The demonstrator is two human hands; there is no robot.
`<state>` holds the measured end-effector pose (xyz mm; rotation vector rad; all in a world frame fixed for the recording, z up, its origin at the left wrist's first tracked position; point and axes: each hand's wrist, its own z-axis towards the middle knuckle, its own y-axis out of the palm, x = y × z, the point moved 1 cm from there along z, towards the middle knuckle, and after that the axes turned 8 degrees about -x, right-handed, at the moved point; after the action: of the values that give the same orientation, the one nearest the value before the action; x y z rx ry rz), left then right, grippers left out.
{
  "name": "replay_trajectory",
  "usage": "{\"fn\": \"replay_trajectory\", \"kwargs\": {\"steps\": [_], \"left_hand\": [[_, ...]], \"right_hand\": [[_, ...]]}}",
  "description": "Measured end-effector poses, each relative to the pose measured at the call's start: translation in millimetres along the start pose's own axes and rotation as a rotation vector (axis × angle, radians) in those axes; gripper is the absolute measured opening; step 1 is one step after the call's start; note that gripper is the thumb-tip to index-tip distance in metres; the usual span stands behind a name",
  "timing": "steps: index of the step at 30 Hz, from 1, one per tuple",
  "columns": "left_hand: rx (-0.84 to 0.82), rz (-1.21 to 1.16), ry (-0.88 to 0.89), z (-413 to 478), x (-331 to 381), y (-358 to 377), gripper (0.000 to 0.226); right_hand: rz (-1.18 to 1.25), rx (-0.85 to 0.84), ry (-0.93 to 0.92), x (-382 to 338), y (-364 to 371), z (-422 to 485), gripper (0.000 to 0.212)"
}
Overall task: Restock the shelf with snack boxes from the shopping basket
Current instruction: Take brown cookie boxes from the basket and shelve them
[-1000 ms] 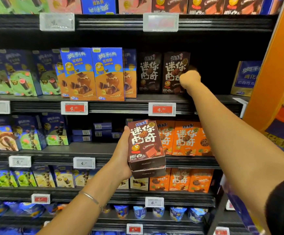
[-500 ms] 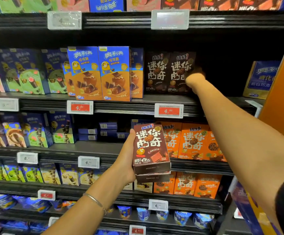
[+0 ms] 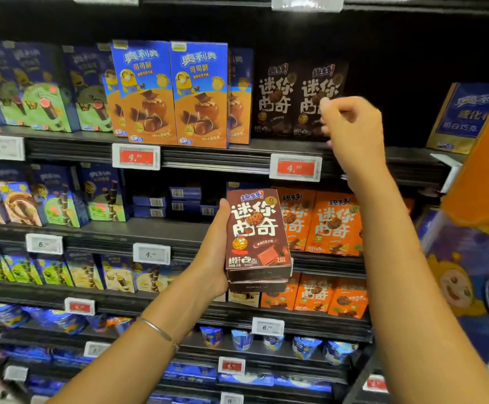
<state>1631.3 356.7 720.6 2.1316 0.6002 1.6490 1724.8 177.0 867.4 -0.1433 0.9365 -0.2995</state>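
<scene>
- Step in hand (judged): shelf restock, mid-cycle. One transfer looks done; next box not yet taken from the stack.
- Left hand (image 3: 212, 252): clamped on a stack of dark-brown rectangular cardboard snack boxes (image 3: 256, 228), thumb on the left edge, fingers hidden behind. At least two boxes in the stack (lower one shows only its bottom edge). Stack is held upright in front of the middle shelf, face toward camera.
- Right hand (image 3: 351, 126): empty, fingers loosely curled together, not gripping anything. It sits in front of the right-hand one of two matching dark-brown boxes on the upper shelf (image 3: 298, 100); touching or just clear, can't tell.
- Target slot: black metal upper shelf (image 3: 237, 147), approx. right of the shelved brown pair, where a dark gap shows. Depth of the gap not visible.
- Next move calls for: right hand to take the top box off the stack, keep it upright w/ label forward, set it beside or in front of the shelved pair, flush w/ the shelf lip.
- Risk (judgement): lower box may slip when the top one lifts off.
- Shopping basket: not in view.
- Surface and room: store aisle, black tiered shelving w/ red-and-white price tags (image 3: 295, 167). Blue-and-orange cardboard boxes (image 3: 173, 94) stand left of the brown pair; orange cardboard boxes (image 3: 333, 225) fill the shelf below. Lighting dim at shelf backs.
</scene>
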Motion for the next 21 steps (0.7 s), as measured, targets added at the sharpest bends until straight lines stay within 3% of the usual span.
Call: {"fn": "replay_trajectory", "kwargs": {"steps": [3,5,9,11,15,21], "left_hand": [[0.019,-0.012,0.056,-5,-2,0,0.062],[0.023,-0.008,0.101,-7,-3,-1,0.062],[0.030,-0.013,0.169,-14,-3,-6,0.065],[0.018,-0.008,0.169,-17,-1,-6,0.067],[0.016,0.038,0.108,-21,5,-10,0.089],[0.140,0.185,0.152,-17,6,-12,0.051]], "right_hand": [[0.131,-0.250,0.081,0,14,-66,0.020],[0.063,-0.343,0.147,10,26,-89,0.020],[-0.053,-0.522,0.341,24,39,-108,0.047],[-0.051,-0.642,0.399,26,43,-114,0.047],[0.011,-0.635,0.391,22,44,-117,0.035],[-0.075,-0.562,0.334,9,28,-115,0.030]]}}
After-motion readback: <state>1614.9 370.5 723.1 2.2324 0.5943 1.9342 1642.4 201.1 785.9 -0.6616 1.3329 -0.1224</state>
